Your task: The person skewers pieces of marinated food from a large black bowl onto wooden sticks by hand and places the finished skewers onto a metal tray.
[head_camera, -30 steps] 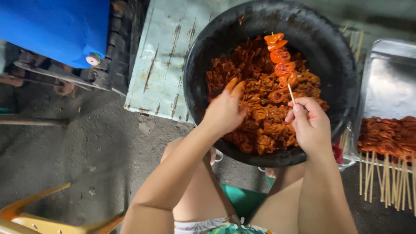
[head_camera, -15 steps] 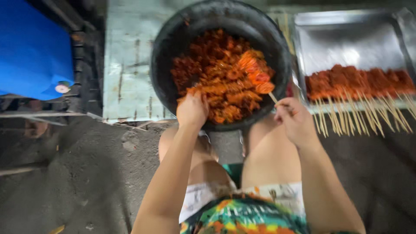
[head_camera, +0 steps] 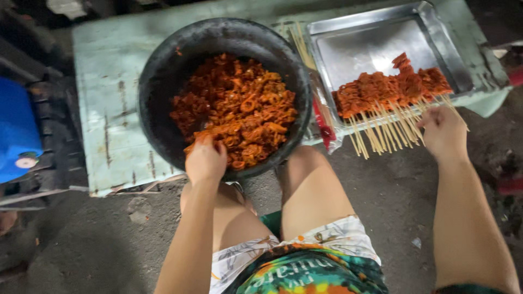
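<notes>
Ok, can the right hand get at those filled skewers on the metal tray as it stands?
Probably yes. The right hand is at the bare stick ends of the skewers, which overhang the tray's near rim, and nothing lies between them.

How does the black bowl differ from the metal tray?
The bowl is round, dark and deep; the tray is rectangular, shiny and shallow. The bowl holds loose orange-red meat pieces; the tray holds finished skewers in a row, sticks overhanging its edge. The left hand reaches into the bowl; the right hand is at the skewer sticks. Both sit on the pale green table.
</notes>
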